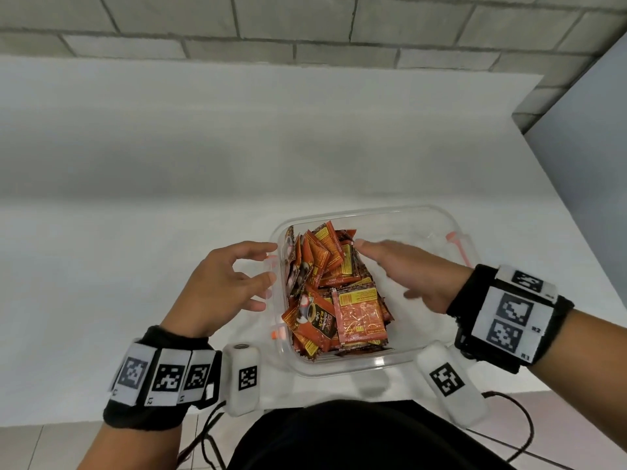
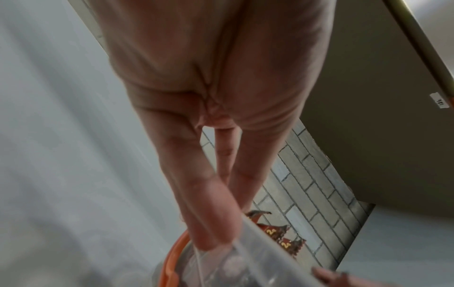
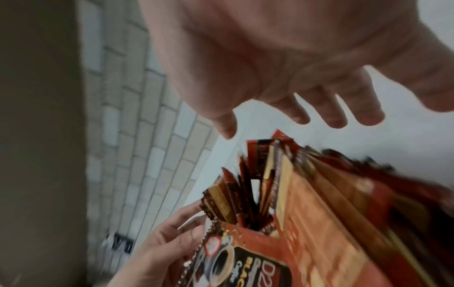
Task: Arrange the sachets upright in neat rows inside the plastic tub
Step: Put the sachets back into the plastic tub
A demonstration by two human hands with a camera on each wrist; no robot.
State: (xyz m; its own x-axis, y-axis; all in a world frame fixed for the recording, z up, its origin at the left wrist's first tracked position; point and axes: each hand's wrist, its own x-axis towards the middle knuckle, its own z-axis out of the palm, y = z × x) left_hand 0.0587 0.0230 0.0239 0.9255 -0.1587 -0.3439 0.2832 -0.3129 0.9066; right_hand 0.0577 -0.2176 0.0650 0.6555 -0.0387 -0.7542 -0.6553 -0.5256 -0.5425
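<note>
A clear plastic tub (image 1: 451, 225) with orange clips stands on the white table near its front edge. Its left half is packed with red and orange coffee sachets (image 1: 336, 293), some upright along the left wall, others lying flat in front. My left hand (image 1: 237, 279) is open just outside the tub's left wall, fingertips at the wall. My right hand (image 1: 400, 266) hovers open, fingers spread, above the tub's middle, index tip near the upright sachets. The right wrist view shows the sachets (image 3: 307, 203) below spread fingers (image 3: 341, 114). In the left wrist view a fingertip (image 2: 211, 229) touches the tub rim (image 2: 265, 244).
The white table (image 1: 169, 198) runs back to a grey brick wall (image 1: 305, 28). A grey panel (image 1: 583, 137) stands at the right. Two white tagged blocks (image 1: 242, 378) (image 1: 448, 385) sit at the table's front edge beside the tub. The tub's right half holds nothing.
</note>
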